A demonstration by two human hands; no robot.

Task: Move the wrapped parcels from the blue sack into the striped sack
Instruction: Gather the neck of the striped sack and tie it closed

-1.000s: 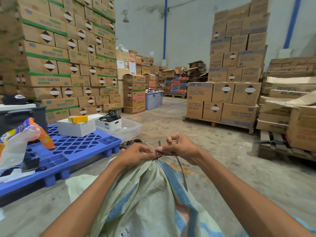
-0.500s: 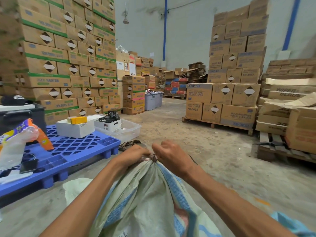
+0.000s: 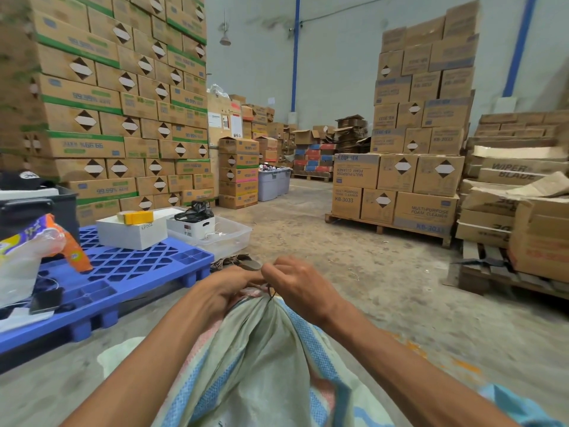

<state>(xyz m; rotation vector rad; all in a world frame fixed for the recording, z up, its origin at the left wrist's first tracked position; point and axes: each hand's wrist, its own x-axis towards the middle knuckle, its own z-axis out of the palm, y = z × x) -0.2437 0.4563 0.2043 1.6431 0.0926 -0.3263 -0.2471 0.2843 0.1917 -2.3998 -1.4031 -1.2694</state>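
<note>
Head view: striped sack (image 3: 261, 359) on the floor (image 3: 354, 272) by the blue pallet (image 3: 129, 272) edge, neck bunched.
I see the left hand (image 3: 228, 291) gripping the gathered neck closed while the right hand (image 3: 303, 288) pinches a dark tie (image 3: 271, 293) there; parcels hidden.

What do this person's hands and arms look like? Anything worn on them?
Both the left hand and the right hand are bare: no gloves, rings, watch or sleeves show. A bit of light blue cloth lies by the right arm at the lower edge; whether it is clothing I cannot tell.
</note>
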